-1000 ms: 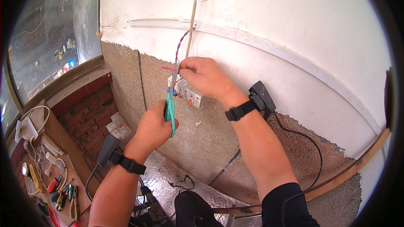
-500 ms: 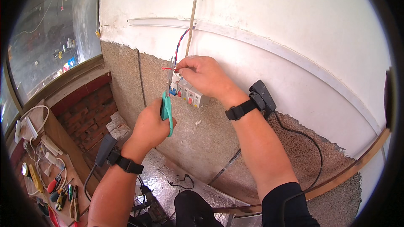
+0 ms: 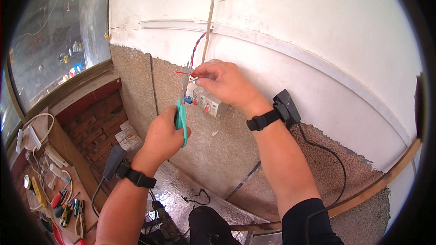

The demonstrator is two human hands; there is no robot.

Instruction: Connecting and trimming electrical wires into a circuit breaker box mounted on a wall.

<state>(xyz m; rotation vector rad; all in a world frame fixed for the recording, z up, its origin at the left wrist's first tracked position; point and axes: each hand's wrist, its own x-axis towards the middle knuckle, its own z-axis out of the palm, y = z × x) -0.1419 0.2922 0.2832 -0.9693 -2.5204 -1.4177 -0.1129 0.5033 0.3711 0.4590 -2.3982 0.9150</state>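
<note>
Left hand [image 3: 161,138] grips teal scissors [image 3: 182,117], blades up at a thin red wire [image 3: 182,72] pinched by right hand [image 3: 227,84].

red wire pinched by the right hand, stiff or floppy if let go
The red wire juts out straight past the right hand, so it likely holds its shape. It looks thin, probably light and easily bent. The scissors in the left hand would likely cut it readily.

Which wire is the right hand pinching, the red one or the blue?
The red wire. The right hand holds it pulled out sideways to the left, across the scissors in the left hand; the blue wire stays twisted above.
</note>
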